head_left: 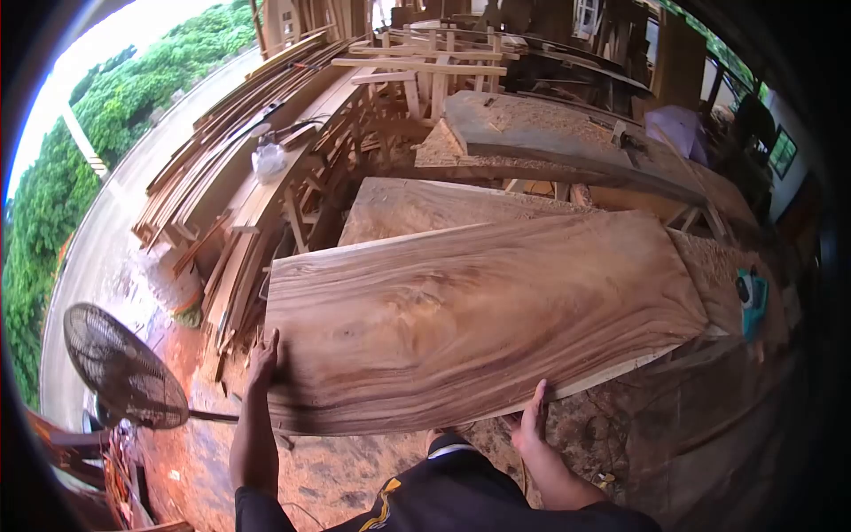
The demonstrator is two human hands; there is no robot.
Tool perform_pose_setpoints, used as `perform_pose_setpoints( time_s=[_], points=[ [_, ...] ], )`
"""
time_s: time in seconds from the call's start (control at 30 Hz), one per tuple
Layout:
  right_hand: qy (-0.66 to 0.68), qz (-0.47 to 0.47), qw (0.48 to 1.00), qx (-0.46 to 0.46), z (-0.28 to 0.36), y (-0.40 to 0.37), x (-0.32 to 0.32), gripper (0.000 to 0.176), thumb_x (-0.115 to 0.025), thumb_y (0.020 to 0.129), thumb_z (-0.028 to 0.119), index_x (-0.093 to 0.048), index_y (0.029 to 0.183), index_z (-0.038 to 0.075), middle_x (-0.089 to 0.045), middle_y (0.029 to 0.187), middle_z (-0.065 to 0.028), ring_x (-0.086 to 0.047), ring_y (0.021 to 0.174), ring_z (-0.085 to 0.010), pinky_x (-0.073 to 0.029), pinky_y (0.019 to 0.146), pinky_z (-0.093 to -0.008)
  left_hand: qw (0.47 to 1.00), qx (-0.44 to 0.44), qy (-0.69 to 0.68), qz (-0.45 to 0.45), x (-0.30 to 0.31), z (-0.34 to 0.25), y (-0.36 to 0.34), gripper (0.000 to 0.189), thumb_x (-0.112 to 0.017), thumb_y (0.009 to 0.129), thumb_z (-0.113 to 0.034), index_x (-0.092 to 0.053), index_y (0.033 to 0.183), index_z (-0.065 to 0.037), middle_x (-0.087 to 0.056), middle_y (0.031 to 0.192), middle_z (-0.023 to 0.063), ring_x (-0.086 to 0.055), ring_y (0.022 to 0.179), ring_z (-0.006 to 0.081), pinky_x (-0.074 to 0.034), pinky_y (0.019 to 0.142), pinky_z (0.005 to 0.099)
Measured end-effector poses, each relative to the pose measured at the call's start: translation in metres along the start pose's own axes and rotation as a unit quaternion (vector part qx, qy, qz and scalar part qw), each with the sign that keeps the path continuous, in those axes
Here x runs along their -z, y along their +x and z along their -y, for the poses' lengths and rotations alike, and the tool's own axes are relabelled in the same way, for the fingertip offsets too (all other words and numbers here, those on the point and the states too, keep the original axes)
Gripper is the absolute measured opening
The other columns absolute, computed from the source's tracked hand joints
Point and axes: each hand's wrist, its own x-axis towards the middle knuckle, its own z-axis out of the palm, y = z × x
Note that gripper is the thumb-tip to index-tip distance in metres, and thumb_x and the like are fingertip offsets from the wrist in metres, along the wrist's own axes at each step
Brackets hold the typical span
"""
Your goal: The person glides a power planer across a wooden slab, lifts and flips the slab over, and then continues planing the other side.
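A wide wooden slab (461, 310) with swirling brown grain lies tilted across the middle of the head view. My left hand (263, 356) grips its left end, with part of the fingers hidden by the edge. Along the near edge, my right hand (530, 420) holds the slab, thumb up against the side and the other fingers largely hidden beneath. Under the slab's far side, a second wooden board (390, 202) partly shows.
A teal power tool (752, 301) rests at the right on a dusty surface. A standing fan (124, 363) is at my left. Stacked planks (239, 124) fill the back left, and a thick slab (541, 133) covered in shavings lies behind. Sawdust covers the floor.
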Motion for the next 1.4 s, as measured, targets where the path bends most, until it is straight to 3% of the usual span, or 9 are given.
perform_pose_setpoints(
  time_s=[0.23, 0.37, 0.43, 0.5, 0.7, 0.87, 1.03, 1.23, 1.4],
  points=[
    [-0.013, -0.028, 0.999, -0.027, 0.016, 0.044, -0.016, 0.085, -0.054, 0.09, 0.075, -0.039, 0.148, 0.015, -0.06, 0.13, -0.01, -0.067, 0.106, -0.024, -0.06, 0.078, -0.0413, 0.992, -0.069, 0.105, -0.022, -0.035, -0.068, 0.082, 0.084, -0.04, 0.097, -0.071, -0.063, 0.119, 0.006, -0.063, 0.113, 0.0378, -0.059, 0.114, 0.0517, -0.047, 0.095, 0.053],
    [0.078, -0.099, 0.991, 0.042, 0.084, 0.046, -0.002, 0.086, -0.055, 0.096, 0.064, -0.036, 0.154, 0.004, -0.048, 0.15, -0.0165, -0.052, 0.133, -0.0305, -0.048, 0.105, -0.0438, 0.991, -0.093, 0.089, 0.025, -0.028, -0.09, 0.076, 0.081, -0.041, 0.099, -0.067, -0.062, 0.121, 0.008, -0.062, 0.118, 0.0375, -0.059, 0.118, 0.0489, -0.045, 0.098, 0.0524],
    [-0.013, -0.188, 0.978, 0.094, 0.047, 0.094, 0.016, 0.095, -0.052, 0.091, 0.076, -0.036, 0.154, 0.008, -0.047, 0.15, -0.0159, -0.056, 0.127, -0.0279, -0.054, 0.096, -0.0425, 0.988, -0.116, 0.106, -0.015, -0.038, -0.062, 0.101, 0.081, -0.042, 0.1, -0.066, -0.062, 0.12, 0.01, -0.063, 0.116, 0.0368, -0.061, 0.116, 0.0467, -0.046, 0.096, 0.0518],
    [-0.043, -0.161, 0.981, 0.1, 0.029, 0.117, 0.025, 0.098, -0.054, 0.089, 0.077, -0.033, 0.156, 0.008, -0.044, 0.153, -0.0164, -0.053, 0.131, -0.028, -0.051, 0.1, -0.0441, 0.987, -0.146, 0.073, -0.006, -0.033, -0.094, 0.09, 0.072, -0.044, 0.102, -0.06, -0.066, 0.101, 0.009, -0.062, 0.079, 0.0245, -0.058, 0.074, 0.0326, -0.047, 0.071, 0.0473],
    [-0.047, -0.169, 0.979, 0.106, 0.014, 0.066, -0.045, 0.079, -0.056, 0.094, 0.068, -0.044, 0.142, 0.007, -0.063, 0.123, -0.0139, -0.071, 0.095, -0.0231, -0.063, 0.068, -0.036, 0.963, -0.267, 0.03, -0.007, -0.052, -0.122, 0.229, 0.078, -0.046, 0.099, -0.067, -0.066, 0.1, 0.008, -0.065, 0.081, 0.0258, -0.059, 0.077, 0.0335, -0.046, 0.075, 0.0467],
    [-0.015, -0.171, 0.98, 0.103, -0.013, 0.065, -0.063, 0.087, -0.061, 0.094, 0.062, -0.044, 0.148, -0.004, -0.053, 0.146, -0.0201, -0.054, 0.131, -0.0291, -0.05, 0.1, -0.0372, 0.95, -0.25, 0.17, -0.075, -0.085, -0.175, 0.315, 0.077, -0.052, 0.096, -0.069, -0.061, 0.073, 0.004, -0.056, 0.061, 0.0209, -0.052, 0.059, 0.0292, -0.042, 0.06, 0.0459],
    [0.009, -0.242, 0.965, 0.098, 0.029, 0.054, -0.066, 0.084, -0.064, 0.092, 0.06, -0.051, 0.141, -0.007, -0.063, 0.131, -0.0217, -0.064, 0.117, -0.0279, -0.054, 0.09, -0.0363, 0.956, -0.244, 0.149, -0.058, -0.107, -0.16, 0.327, 0.078, -0.058, 0.091, -0.071, -0.062, 0.068, 0.003, -0.058, 0.057, 0.0208, -0.056, 0.053, 0.0355, -0.043, 0.054, 0.0478],
    [-0.066, -0.216, 0.973, 0.043, 0.102, 0.076, -0.01, 0.083, -0.054, 0.093, 0.07, -0.056, 0.136, -0.001, -0.071, 0.11, -0.0169, -0.073, 0.079, -0.0245, -0.06, 0.067, -0.0359, 0.928, -0.292, 0.218, -0.084, -0.136, -0.186, 0.178, 0.087, -0.063, 0.091, -0.062, -0.045, 0.145, 0.003, -0.043, 0.149, 0.0318, -0.044, 0.135, 0.0445, -0.036, 0.112, 0.0502],
    [-0.102, -0.266, 0.952, 0.109, 0.062, 0.071, 0.03, 0.077, -0.05, 0.096, 0.069, -0.06, 0.127, 0.0, -0.074, 0.095, -0.0154, -0.073, 0.078, -0.0243, -0.058, 0.067, -0.0376, 0.861, -0.413, 0.279, 0.101, -0.153, -0.286, 0.088, 0.088, -0.055, 0.097, -0.057, -0.022, 0.161, -0.008, -0.019, 0.166, 0.024, -0.013, 0.155, 0.0399, -0.01, 0.123, 0.0586]
  ],
)
